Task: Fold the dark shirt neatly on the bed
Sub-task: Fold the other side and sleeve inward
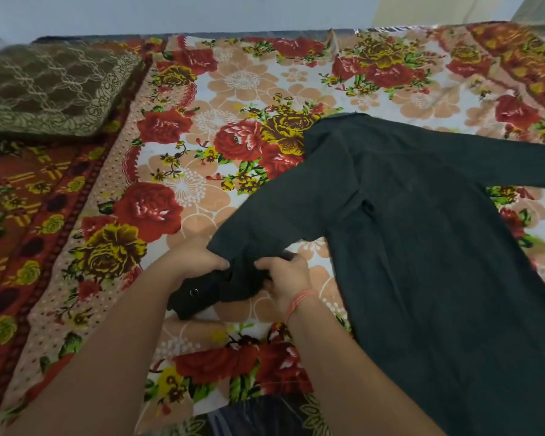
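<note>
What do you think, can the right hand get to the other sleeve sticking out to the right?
Probably yes, once it lets go. The right hand grips the near sleeve with the left hand. Only the dark shirt lies between it and the far sleeve; nothing blocks it.

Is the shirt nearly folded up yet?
Not yet. Done: the dark long-sleeved cloth shirt lies spread on the flowery red bedsheet. In hand: the left hand and right hand grip one sleeve's buttoned cuff. Remaining: the other sleeve lies stretched out, and the body is unfolded.
</note>
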